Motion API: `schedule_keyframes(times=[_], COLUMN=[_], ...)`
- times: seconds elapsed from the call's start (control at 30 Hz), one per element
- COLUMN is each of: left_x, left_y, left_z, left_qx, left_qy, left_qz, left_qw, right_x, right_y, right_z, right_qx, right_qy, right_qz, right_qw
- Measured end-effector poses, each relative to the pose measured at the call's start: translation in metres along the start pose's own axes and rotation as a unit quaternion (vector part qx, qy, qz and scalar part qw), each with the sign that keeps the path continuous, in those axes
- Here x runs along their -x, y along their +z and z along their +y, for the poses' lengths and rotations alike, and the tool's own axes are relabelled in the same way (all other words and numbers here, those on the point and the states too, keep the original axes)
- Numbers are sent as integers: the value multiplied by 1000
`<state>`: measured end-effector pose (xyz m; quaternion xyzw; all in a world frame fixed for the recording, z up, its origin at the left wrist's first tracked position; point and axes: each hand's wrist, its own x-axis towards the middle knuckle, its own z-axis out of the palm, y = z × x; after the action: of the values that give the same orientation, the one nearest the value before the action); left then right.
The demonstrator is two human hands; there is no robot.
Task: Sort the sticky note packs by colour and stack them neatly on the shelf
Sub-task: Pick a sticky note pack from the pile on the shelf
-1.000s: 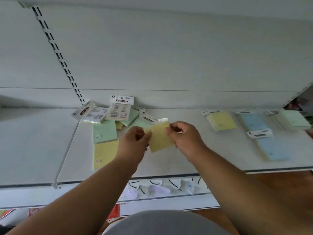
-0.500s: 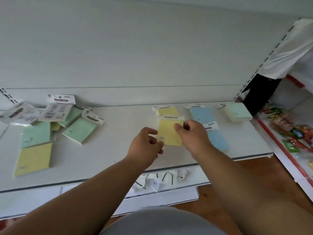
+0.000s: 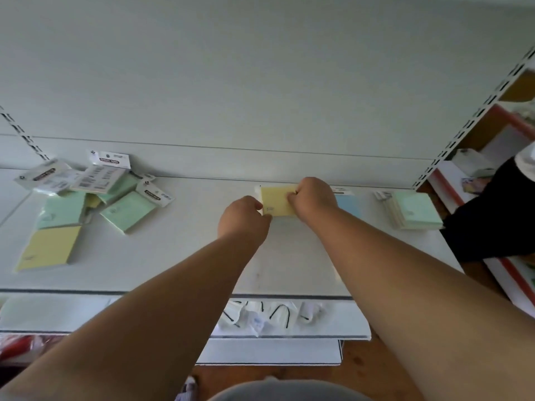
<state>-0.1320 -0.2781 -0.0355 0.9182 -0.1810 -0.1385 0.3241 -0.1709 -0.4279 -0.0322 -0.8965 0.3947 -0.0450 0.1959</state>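
Both hands hold a yellow sticky note pack [image 3: 276,202] at the back of the white shelf [image 3: 179,256]. My left hand [image 3: 243,217] pinches its lower left corner. My right hand [image 3: 311,198] grips its right edge, fingers curled. Whether other yellow packs lie under it is hidden. To its right a blue pack [image 3: 348,205] peeks out from behind my right wrist, and a green stack [image 3: 415,209] lies further right. An unsorted heap [image 3: 95,188] of green and yellow packs lies at the left, with a loose yellow pack [image 3: 49,247] in front of it.
A person in dark clothes [image 3: 492,215] stands at the right end of the shelf, beside a red-edged rack [image 3: 506,267]. Below the shelf's front edge a lower shelf holds white packets [image 3: 269,315]. A slotted upright [image 3: 474,111] bounds the shelf on the right.
Both hands carried the yellow pack rightwards and back, from in front of the heap to the yellow pile's place at the shelf's rear. My view swung right with it.
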Motion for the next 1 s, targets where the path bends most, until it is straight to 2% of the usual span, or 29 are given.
schedule_keyframes(times=[0.13,0.3,0.5,0.6,0.73,0.9,1.0], left_x=[3,23,37,34,30,25,23], left_y=[-6,-27,-79,-118,-170,-226,-238], left_z=[-2,-27,-95,-134,-196,-270,-290], left_qx=[10,27,26,14,-1,-27,-25], left_qy=[-12,2,10,12,-3,-41,-67], left_qz=[11,23,9,20,51,122,86], left_qw=[1000,999,1000,1000,999,991,994], right_x=[11,47,84,97,119,139,146], right_y=[-4,1,39,60,94,136,154], right_z=[-3,-35,-110,-159,-231,-297,-315], right_qx=[-40,-92,-128,-143,-177,-173,-190], right_qy=[-10,-106,-171,-180,-197,-137,-77], right_qz=[64,98,44,19,-51,-157,-200], right_qw=[997,985,976,973,963,963,958])
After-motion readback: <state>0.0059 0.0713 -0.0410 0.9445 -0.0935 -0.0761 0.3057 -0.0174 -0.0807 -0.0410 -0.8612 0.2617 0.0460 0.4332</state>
